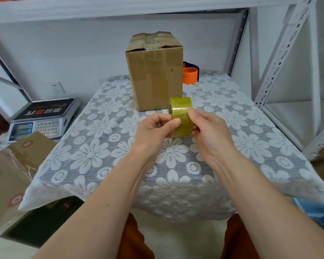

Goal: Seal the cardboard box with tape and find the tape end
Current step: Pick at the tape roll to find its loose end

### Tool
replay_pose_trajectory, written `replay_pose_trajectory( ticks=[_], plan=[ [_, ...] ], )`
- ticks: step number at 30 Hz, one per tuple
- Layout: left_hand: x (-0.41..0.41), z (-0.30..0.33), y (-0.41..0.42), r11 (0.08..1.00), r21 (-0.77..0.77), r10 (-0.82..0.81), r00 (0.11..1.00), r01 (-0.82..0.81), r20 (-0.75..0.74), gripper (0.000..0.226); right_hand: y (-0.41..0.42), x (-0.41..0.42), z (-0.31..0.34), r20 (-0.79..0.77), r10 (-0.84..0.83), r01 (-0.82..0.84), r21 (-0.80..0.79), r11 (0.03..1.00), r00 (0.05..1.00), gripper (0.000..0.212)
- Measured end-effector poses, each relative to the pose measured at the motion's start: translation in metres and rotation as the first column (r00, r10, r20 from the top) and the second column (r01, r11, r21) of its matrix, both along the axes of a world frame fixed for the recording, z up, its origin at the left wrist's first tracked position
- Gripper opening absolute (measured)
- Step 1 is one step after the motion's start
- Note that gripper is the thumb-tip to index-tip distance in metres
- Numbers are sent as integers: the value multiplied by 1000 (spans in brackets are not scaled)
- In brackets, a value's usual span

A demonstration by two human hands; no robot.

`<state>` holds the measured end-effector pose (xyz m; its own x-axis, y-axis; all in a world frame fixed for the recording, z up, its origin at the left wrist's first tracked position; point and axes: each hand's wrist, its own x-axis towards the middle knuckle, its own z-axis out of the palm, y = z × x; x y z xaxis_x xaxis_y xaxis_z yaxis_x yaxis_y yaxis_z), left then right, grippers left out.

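Observation:
A tall cardboard box (155,71) stands upright at the back of the lace-covered table (232,128), its top flaps closed under clear tape. In front of it, above the table's middle, both hands hold a roll of yellowish clear tape (181,116) on edge. My left hand (155,128) grips the roll's left side with the thumb pressed on the outer band. My right hand (208,129) grips the right side, its fingers behind the roll. No loose tape end shows.
An orange and dark blue tape dispenser (190,72) sits behind the box at the right. A digital scale (41,118) and taped cardboard boxes (13,174) lie left of the table. White metal shelving posts (281,58) rise at the right.

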<state>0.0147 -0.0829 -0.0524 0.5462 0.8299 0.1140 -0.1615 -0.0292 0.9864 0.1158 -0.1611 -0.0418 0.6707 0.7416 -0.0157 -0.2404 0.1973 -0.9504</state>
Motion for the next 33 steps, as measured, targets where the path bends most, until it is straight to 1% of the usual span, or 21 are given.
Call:
replay_pose_trajectory(
  ticks=[4, 6, 8, 13, 16, 19, 22, 26, 30, 33],
  plan=[
    [-1, 0, 1, 1000, -9, 13, 1000, -13, -5, 12, 1, 1, -1, 63, 66, -66, -4, 998, 996, 24],
    [-1, 0, 3, 1000, -15, 20, 1000, -20, 0, 14, 0, 1, 0, 81, 72, -73, 13, 997, 994, 25],
    [-1, 0, 2, 1000, -6, 11, 1000, -11, 3, 13, 0, 1, 1, 52, 53, -54, 19, 998, 997, 20],
    [0, -1, -1, 1000, -4, -11, 1000, 11, -4, 11, 0, -1, 0, 31, 14, -13, -19, 1000, 999, 18],
    [1, -2, 1, 1000, -13, 7, 1000, -7, -5, 10, 0, 1, 1, 60, 57, -56, -17, 998, 997, 20],
    [-1, 1, 2, 998, -55, -4, 998, 7, 58, 11, 1, 2, 0, 84, 89, -90, -1, 996, 992, 24],
    [-1, 3, 0, 996, -76, -32, 995, 39, 97, 12, -1, -1, 2, 31, 59, -60, 24, 998, 998, 17],
    [1, -1, -2, 998, -58, -32, 998, 35, 51, 10, 0, -1, 0, -12, 6, -6, -3, 1000, 1000, 16],
    [1, -1, -2, 997, -73, -5, 998, 9, 60, 12, 2, 1, 0, 9, 55, -55, -4, 998, 998, 20],
    [1, 1, -2, 995, -93, -8, 995, 18, 97, 11, 2, 1, 0, 15, 48, -48, 14, 999, 999, 19]
  ],
)
